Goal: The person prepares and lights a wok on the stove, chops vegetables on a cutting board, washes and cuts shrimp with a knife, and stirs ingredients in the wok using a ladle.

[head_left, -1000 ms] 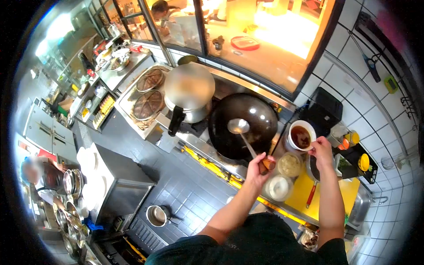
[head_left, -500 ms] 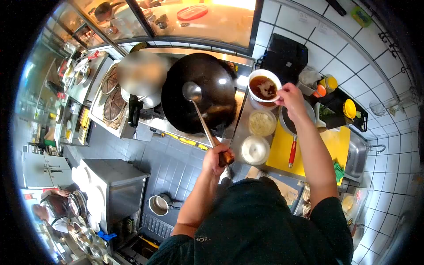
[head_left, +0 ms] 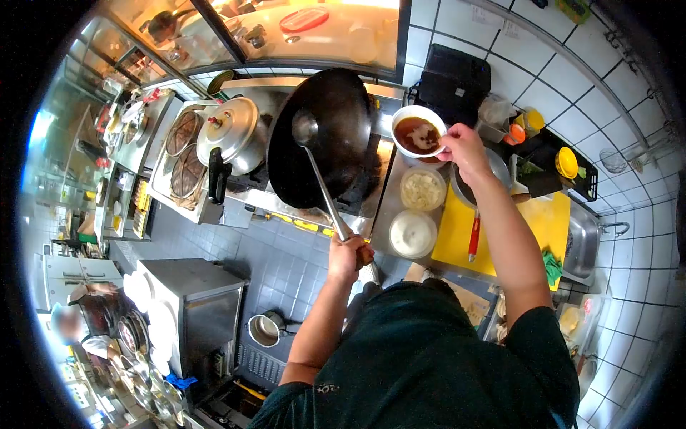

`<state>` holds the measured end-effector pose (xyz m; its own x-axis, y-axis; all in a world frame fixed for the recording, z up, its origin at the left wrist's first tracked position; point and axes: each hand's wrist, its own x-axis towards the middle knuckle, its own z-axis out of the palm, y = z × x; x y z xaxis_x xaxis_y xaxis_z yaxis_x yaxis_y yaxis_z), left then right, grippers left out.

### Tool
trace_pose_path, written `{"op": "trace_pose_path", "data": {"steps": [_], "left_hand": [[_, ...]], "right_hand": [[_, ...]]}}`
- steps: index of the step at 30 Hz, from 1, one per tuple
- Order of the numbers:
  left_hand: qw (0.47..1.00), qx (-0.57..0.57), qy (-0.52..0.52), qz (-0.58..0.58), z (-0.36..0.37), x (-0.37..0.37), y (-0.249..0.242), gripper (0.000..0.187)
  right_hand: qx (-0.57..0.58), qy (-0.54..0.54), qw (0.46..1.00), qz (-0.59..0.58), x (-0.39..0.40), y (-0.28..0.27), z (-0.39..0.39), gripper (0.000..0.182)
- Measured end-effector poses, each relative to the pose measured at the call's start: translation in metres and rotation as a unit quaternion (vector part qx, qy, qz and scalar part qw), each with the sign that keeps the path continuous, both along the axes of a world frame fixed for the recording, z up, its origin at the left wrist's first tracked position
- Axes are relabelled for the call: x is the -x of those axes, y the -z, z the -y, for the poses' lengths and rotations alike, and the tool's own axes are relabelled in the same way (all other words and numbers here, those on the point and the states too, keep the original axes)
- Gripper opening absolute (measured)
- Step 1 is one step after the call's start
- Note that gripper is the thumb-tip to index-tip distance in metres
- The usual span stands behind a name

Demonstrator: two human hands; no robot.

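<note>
My left hand (head_left: 348, 258) is closed around the handle of a long metal ladle (head_left: 306, 129). The ladle's round head rests inside a large black wok (head_left: 325, 161), which stands tilted on the stove. With fingers pinched on its rim, my right hand (head_left: 464, 151) grips a white bowl (head_left: 398, 122) of reddish-brown liquid with pale clumps on top. That bowl is held to the right of the wok. Below it, on the metal counter, are a container of pale chopped food (head_left: 421, 189) and a round tub of white contents (head_left: 412, 234).
A pressure cooker (head_left: 232, 132) sits left of the wok. To the right, a red-handled pan (head_left: 474, 239) lies on a yellow cutting board (head_left: 525, 232), with a sink (head_left: 582, 250) beyond. A saucepan (head_left: 265, 329) is down at lower left. Another person (head_left: 96, 322) is at far left.
The wok has tilted, its far edge rising, with the ladle still inside. The white bowl in my right hand has shifted slightly left and up in view.
</note>
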<state>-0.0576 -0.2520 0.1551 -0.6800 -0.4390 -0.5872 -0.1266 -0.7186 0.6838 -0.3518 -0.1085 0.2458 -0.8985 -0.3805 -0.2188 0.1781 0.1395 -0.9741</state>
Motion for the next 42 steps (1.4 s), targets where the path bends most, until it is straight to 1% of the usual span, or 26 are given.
{"op": "trace_pose_path", "data": {"steps": [1, 4, 5, 6, 8, 9, 12, 13, 14, 16, 18, 19, 20, 21, 22, 23, 26, 27, 29, 31, 33, 37, 42], "left_hand": [[1.0, -0.018, 0.006, -0.014, 0.003, 0.001, -0.003, 0.011], [0.989, -0.13, -0.022, -0.064, 0.01, 0.006, -0.003, 0.009], [0.984, -0.158, 0.017, -0.083, 0.018, 0.007, -0.006, 0.016], [0.973, -0.204, 0.01, -0.111, 0.024, 0.008, -0.006, 0.017], [0.941, -0.295, -0.005, -0.167, 0.038, 0.01, -0.001, 0.019], [0.897, -0.382, 0.03, -0.219, 0.052, 0.01, 0.024, 0.023], [0.911, -0.376, -0.046, -0.162, 0.069, 0.018, 0.018, 0.029], [0.925, -0.34, -0.065, -0.159, 0.076, 0.018, 0.009, 0.033], [0.944, -0.3, -0.036, -0.132, 0.087, 0.021, -0.002, 0.032], [0.964, -0.244, 0.007, -0.104, 0.084, 0.02, -0.051, 0.024], [0.959, -0.25, 0.071, -0.113, 0.105, 0.008, -0.021, 0.022], [0.955, -0.253, 0.105, -0.115, 0.111, 0.001, -0.014, 0.021], [0.98, -0.158, 0.105, -0.063, 0.112, -0.005, -0.007, 0.02], [0.993, -0.061, 0.104, -0.009, 0.111, -0.012, -0.005, 0.019], [0.993, 0.036, 0.101, 0.044, 0.11, -0.017, -0.005, 0.017], [0.992, 0.048, 0.098, 0.061, 0.111, -0.022, -0.006, 0.015], [0.97, 0.14, 0.147, 0.131, 0.111, -0.04, -0.031, 0.015], [0.968, 0.165, 0.142, 0.13, 0.11, -0.047, -0.031, 0.016], [0.962, 0.194, 0.136, 0.136, 0.108, -0.058, -0.045, 0.017], [0.951, 0.228, 0.138, 0.157, 0.108, -0.069, -0.044, 0.018], [0.944, 0.257, 0.131, 0.159, 0.107, -0.075, -0.052, 0.014], [0.935, 0.29, 0.124, 0.165, 0.104, -0.084, -0.065, 0.012], [0.917, 0.347, 0.12, 0.155, 0.101, -0.094, -0.06, 0.014]], "right_hand": [[-0.002, 0.0, 1.0, -0.006, 0.002, 0.003, 0.0, 0.01], [-0.011, -0.009, 1.0, -0.014, 0.004, 0.005, 0.005, 0.009], [-0.013, -0.007, 1.0, -0.013, 0.004, 0.007, 0.008, 0.009], [-0.014, -0.006, 1.0, -0.012, 0.004, 0.01, 0.011, 0.009], [-0.022, -0.004, 1.0, -0.012, 0.004, 0.014, 0.02, 0.009], [-0.028, -0.004, 1.0, -0.012, 0.004, 0.015, 0.026, 0.009], [-0.045, -0.006, 0.999, -0.015, 0.003, 0.023, 0.045, 0.009], [-0.051, -0.007, 0.999, -0.017, 0.003, 0.027, 0.051, 0.009], [-0.068, -0.012, 0.997, -0.027, 0.004, 0.031, 0.058, 0.01], [-0.099, -0.024, 0.993, -0.051, 0.006, 0.035, 0.072, 0.011], [-0.118, -0.025, 0.991, -0.059, 0.003, 0.034, 0.089, 0.012], [-0.127, -0.023, 0.99, -0.061, 0.0, 0.034, 0.096, 0.012], [-0.139, -0.031, 0.987, -0.079, -0.001, 0.034, 0.102, 0.012], [-0.15, -0.039, 0.983, -0.097, 0.0, 0.037, 0.109, 0.012], [-0.161, -0.047, 0.979, -0.114, 0.002, 0.042, 0.114, 0.012], [-0.161, -0.046, 0.976, -0.14, 0.005, 0.053, 0.122, 0.011], [-0.233, -0.051, 0.949, -0.206, -0.008, 0.039, 0.142, 0.011], [-0.244, -0.048, 0.938, -0.242, -0.01, 0.042, 0.146, 0.012], [-0.258, -0.056, 0.92, -0.29, 0.001, 0.064, 0.155, 0.012], [-0.276, -0.061, 0.901, -0.328, -0.003, 0.065, 0.165, 0.013], [-0.297, -0.06, 0.883, -0.357, -0.006, 0.063, 0.172, 0.015], [-0.296, -0.077, 0.88, -0.364, -0.011, 0.057, 0.181, 0.016], [-0.321, -0.086, 0.861, -0.386, -0.021, 0.033, 0.187, 0.017]]}}
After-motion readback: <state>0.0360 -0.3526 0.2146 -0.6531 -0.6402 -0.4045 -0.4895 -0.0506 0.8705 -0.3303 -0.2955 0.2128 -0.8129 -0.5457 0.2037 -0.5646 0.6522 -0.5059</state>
